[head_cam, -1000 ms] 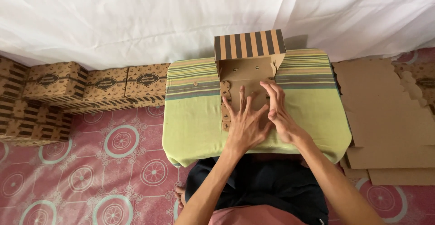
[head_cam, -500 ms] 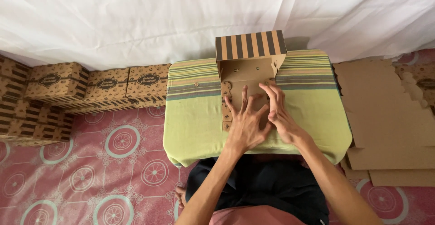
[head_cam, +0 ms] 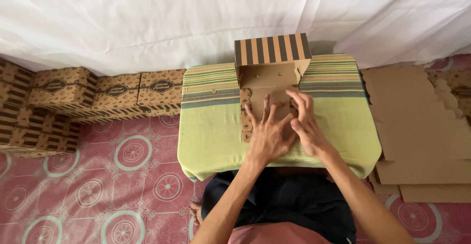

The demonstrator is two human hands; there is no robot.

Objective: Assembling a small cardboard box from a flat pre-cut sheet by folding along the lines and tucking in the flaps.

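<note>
Brown cardboard box sat half-folded on the green striped cloth, its striped back flap upright and its base panel flat. Your left hand pressed that base with fingers splayed wide. Your right hand lay beside it, fingers loosely curled, gripping nothing.

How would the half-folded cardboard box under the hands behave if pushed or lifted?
The cardboard box is thin sheet with nothing visible inside, so probably light. Its striped flap stands upright, so it may flex or fold back. Pushed, it might drag the green cloth.
</note>
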